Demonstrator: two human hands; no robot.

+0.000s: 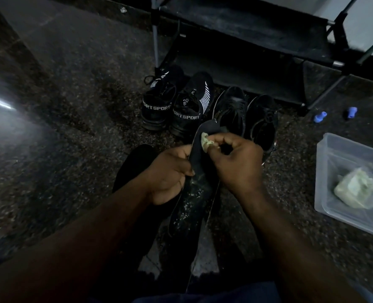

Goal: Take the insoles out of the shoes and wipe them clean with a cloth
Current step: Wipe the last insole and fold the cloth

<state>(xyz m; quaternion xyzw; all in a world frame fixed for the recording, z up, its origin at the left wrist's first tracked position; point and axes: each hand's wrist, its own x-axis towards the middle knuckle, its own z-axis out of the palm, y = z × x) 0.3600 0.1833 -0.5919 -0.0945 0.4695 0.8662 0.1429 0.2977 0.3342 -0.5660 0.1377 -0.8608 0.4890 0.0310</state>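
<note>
A black rack (246,29) stands at the back of the speckled floor (61,127). At the right sits a clear tub (325,171) with a pale wad (356,189) inside. 4 black shoes (192,106) stand in a row before the rack, 2 marked SPORT. The insole (194,193) is held above the floor, just before the shoes. The left hand (168,173) has its grip curled round the insole's left edge. The right hand (235,162) pinches a pale cloth (206,141) against its upper part. 2 blue bits (320,117) lie beyond the tub.
</note>
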